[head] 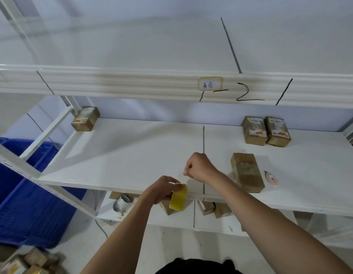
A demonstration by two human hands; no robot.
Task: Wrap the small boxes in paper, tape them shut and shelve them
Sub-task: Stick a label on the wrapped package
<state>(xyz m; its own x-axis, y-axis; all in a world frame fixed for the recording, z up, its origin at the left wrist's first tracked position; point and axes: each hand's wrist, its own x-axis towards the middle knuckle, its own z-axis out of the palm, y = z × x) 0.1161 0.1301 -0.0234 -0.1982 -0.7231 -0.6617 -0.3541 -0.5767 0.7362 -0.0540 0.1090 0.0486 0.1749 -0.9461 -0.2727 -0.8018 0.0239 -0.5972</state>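
My left hand (163, 189) grips a yellowish roll of clear tape (178, 199) at the front edge of the white middle shelf (122, 155). My right hand (199, 168) is above it over the shelf, its fingers pinching the free end of a clear tape strip (186, 179) stretched from the roll. A long brown wrapped box (246, 172) lies on the shelf just right of my right forearm. Two wrapped boxes (266, 130) sit side by side at the back right, and one wrapped box (85, 118) sits at the back left.
A small pink-and-white object (271, 177) lies right of the long box. Blue plastic crates (27, 194) stand at the left. The lower shelf holds more brown boxes (215, 209) and a tape roll (121, 202). Loose boxes (29, 262) lie on the floor at bottom left.
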